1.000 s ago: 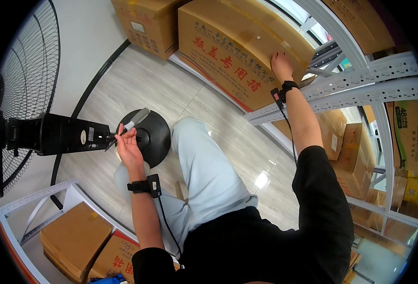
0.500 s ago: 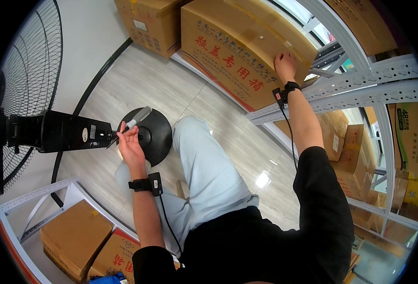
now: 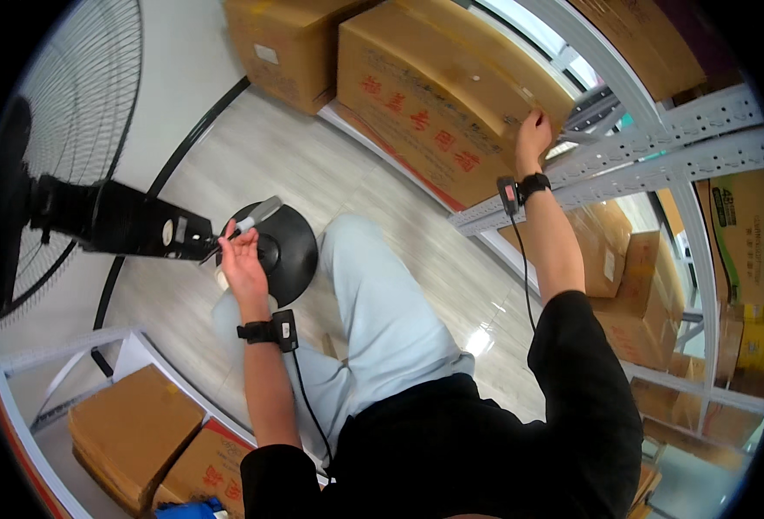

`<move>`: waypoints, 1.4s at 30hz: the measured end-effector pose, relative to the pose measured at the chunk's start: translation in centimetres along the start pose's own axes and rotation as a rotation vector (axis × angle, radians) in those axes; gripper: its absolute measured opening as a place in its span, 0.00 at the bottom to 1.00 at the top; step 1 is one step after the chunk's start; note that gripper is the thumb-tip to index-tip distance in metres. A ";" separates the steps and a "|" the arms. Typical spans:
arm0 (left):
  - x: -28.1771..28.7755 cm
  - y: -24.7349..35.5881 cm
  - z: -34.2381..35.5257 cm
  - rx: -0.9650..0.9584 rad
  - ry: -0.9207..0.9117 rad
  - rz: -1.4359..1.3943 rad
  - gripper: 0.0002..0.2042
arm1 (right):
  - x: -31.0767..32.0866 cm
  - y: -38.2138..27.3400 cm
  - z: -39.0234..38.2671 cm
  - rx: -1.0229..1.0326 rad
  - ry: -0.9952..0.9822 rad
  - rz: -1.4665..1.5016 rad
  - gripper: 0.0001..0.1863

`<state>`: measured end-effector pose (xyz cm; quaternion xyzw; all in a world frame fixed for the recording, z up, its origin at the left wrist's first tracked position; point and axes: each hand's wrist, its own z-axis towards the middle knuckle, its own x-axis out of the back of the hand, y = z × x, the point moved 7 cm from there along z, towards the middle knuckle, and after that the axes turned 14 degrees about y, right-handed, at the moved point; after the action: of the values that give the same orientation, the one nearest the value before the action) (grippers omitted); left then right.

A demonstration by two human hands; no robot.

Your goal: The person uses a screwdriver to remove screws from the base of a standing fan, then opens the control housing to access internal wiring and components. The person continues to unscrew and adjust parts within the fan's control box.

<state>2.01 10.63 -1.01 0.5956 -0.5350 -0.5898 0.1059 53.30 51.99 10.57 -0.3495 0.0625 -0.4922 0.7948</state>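
My left hand [image 3: 243, 264] is palm up with its fingers curled round a slim tool with a grey-and-white handle [image 3: 261, 213]; I cannot make out its working end. Behind it are the lower pole and black round base [image 3: 288, 259] of a standing fan. At the upper right, my right hand [image 3: 533, 138] is at the top corner of a large cardboard box [image 3: 430, 95], fingers pinched together near the taped top. What they pinch, if anything, is too small to tell. Each wrist wears a black strap with a small wired module.
The fan's wire cage [image 3: 96, 95] stands at the left. Another carton [image 3: 278, 52] is beside the large box on a white shelf. Metal racks [image 3: 659, 147] with boxes line the right, and a low rack at the lower left holds cartons [image 3: 135, 424] and something blue [image 3: 192, 509].
My right hand has moved slightly to the right and lower along the box corner, its fingers now pinched. The left hand keeps its tool. The view has shifted a little.
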 end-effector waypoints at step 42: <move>-1.7 21.1 7.6 -0.125 -0.586 0.389 0.52 | 4.5 -51.9 -39.6 -0.406 -1.355 1.094 0.42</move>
<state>-14.50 7.19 13.84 0.2805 -0.6088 -0.7361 0.0944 -0.28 14.66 14.09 -0.6206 -0.1765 0.2885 0.7075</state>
